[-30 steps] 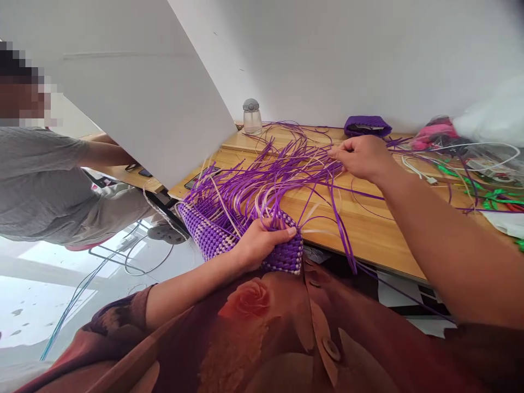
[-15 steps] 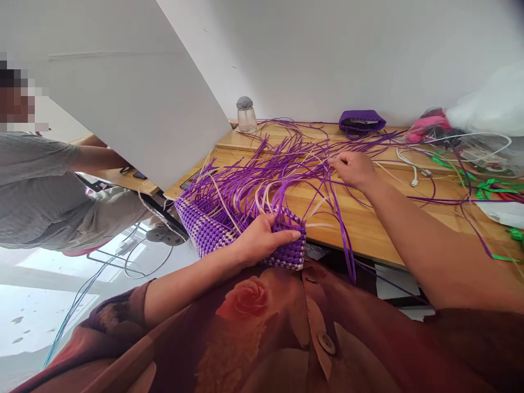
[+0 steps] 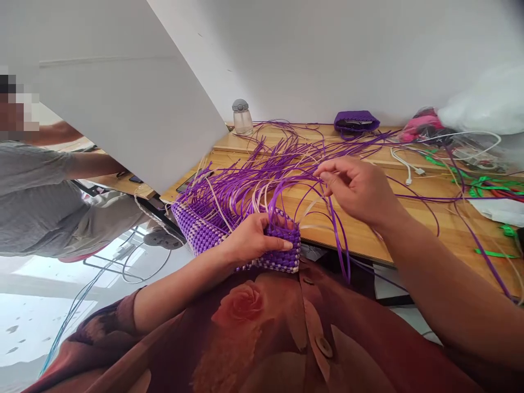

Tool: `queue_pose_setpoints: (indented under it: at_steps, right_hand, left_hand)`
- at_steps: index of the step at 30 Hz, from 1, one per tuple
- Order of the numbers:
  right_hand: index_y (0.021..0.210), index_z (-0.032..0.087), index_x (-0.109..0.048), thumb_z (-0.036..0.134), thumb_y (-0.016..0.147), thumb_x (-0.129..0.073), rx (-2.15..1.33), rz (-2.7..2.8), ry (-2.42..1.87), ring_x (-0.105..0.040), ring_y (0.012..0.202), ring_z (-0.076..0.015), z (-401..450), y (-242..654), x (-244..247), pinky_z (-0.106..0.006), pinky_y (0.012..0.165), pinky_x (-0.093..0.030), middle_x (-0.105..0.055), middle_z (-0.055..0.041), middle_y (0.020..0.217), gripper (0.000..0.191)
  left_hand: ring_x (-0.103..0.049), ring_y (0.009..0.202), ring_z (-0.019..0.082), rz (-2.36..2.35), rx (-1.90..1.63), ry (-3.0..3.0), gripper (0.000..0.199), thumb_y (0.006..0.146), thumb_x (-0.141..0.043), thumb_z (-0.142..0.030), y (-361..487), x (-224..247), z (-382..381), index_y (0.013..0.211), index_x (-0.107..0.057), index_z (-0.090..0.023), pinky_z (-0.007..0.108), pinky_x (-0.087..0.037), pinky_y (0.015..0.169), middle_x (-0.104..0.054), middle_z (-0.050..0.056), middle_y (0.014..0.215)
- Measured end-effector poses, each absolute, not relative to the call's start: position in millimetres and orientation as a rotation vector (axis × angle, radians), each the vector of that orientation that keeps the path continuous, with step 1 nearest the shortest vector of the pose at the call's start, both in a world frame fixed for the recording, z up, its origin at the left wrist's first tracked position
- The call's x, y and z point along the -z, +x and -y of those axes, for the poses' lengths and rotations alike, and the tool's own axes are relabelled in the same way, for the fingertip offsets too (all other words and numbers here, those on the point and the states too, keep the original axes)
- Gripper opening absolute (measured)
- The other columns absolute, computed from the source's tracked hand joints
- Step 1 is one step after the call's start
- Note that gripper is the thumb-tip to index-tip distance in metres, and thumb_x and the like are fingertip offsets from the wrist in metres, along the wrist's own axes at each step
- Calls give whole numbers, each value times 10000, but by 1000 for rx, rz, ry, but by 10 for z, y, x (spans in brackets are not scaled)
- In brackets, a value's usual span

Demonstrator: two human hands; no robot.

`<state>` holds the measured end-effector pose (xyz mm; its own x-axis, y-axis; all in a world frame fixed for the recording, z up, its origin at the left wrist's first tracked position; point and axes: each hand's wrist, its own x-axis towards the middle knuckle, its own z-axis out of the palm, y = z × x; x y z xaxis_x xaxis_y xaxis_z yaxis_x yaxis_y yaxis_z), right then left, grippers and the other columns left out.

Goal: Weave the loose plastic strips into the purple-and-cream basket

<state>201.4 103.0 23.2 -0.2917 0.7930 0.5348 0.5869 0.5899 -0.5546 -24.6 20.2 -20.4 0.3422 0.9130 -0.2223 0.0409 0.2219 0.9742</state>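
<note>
Basketwork (image 3: 192,226), partly woven in purple and white with loose strands (image 3: 241,180) apparently unworked, lies at the front edge of the desk (image 3: 364,240), the left hand (image 3: 260,237) gripping its right end and the right hand (image 3: 358,188) seemingly pinching a purple strand (image 3: 282,186).

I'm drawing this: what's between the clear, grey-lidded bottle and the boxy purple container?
Thin, loose purple strips lie between them on the brown wooden table, in the head view.

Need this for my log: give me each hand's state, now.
Left hand: closed, holding the purple-and-white woven piece.
Right hand: pinched closed, apparently on a purple strand.
</note>
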Motion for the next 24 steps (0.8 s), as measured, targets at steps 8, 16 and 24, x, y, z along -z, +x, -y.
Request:
queue_pose_setpoints:
  at_steps: [8, 16, 24]
  right_hand:
    - [845, 192, -655, 300, 843, -719, -248, 2452, -781, -570, 911, -218, -556, 1726, -94, -359, 859, -416, -685, -43, 893, 126]
    - [740, 197, -581, 240, 861, -617, -69, 2314, -900, -529, 853, -230, -470, 1617, 150, -394, 843, -395, -656, -60, 799, 133]
    - [1000, 197, -621, 159, 799, -638, -251, 2082, -971, -581, 798, -205, -562, 1532, 282, -361, 767, -456, -665, -21, 810, 206]
  left_hand:
    - [-629, 890, 177, -1143, -836, 1551, 389, 714, -794, -270, -287, 203, -168, 1063, -661, -156, 291, -466, 844, -709, 26, 979]
    - [-574, 798, 183, -1352, -796, 1698, 326, 665, -826, -343, -299, 180, -146, 886, -680, -152, 291, -441, 757, -666, 8, 818]
    - [-600, 811, 142, -1031, -1015, 1239, 295, 633, -865, -317, -205, 301, -148, 809, -707, -141, 279, -453, 856, -693, 9, 828]
